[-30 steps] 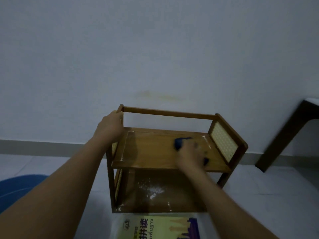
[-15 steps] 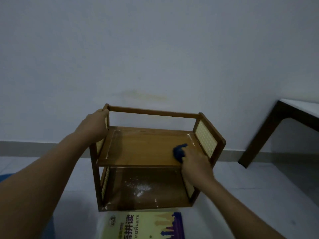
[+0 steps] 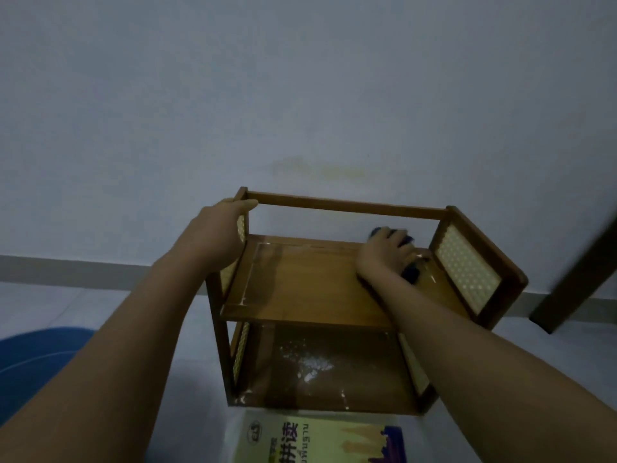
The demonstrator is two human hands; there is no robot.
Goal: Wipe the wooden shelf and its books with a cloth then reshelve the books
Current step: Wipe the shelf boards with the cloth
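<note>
Your right hand (image 3: pixel 384 255) presses the cloth (image 3: pixel 411 271) flat in the shelf's (image 3: pixel 310 289) back corner while your left hand (image 3: pixel 213 235) grips its side, so pushing too hard could tip it onto the book (image 3: pixel 320 439) on the floor.

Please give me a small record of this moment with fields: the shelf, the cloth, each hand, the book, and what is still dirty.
shelf: small two-tier wooden shelf with woven side panels, on the floor by the wall
cloth: dark blue cloth, on the top board near its back right corner
left hand: left hand grips the shelf's left side frame
right hand: right hand presses on the cloth
book: yellow paperback book lies flat before the shelf
dirty: white dust on the bottom board
</note>
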